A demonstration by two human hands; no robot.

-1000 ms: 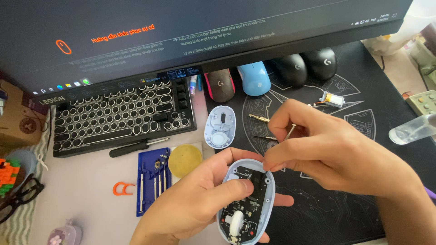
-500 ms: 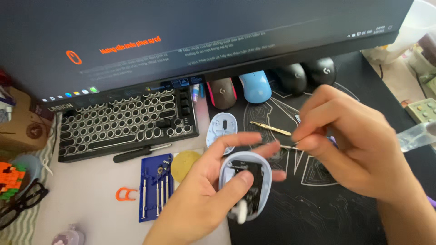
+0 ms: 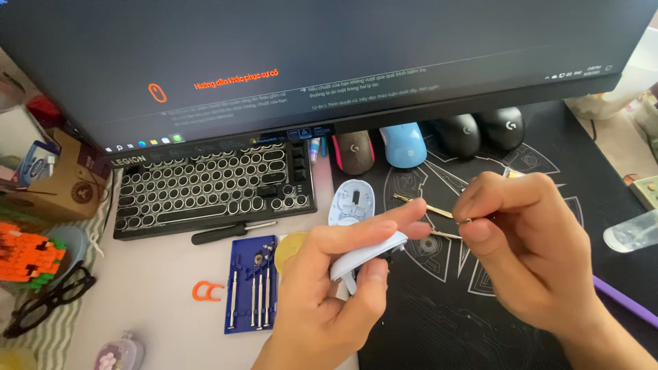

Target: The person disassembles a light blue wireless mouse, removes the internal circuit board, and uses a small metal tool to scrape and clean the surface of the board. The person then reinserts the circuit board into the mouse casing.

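Left hand gripping pale blue mouse shell, tilted on edge. Right hand pinching thin metal tweezers just beside it.

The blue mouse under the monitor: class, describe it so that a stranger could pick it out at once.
Start at the big monitor and look along its lower edge, where four mice stand in a row on the black desk mat. The blue mouse is second from the left, the only light blue one; its neighbours are dark.

Wide dark monitor behind keyboard; brown, perhaps cardboard, box left.
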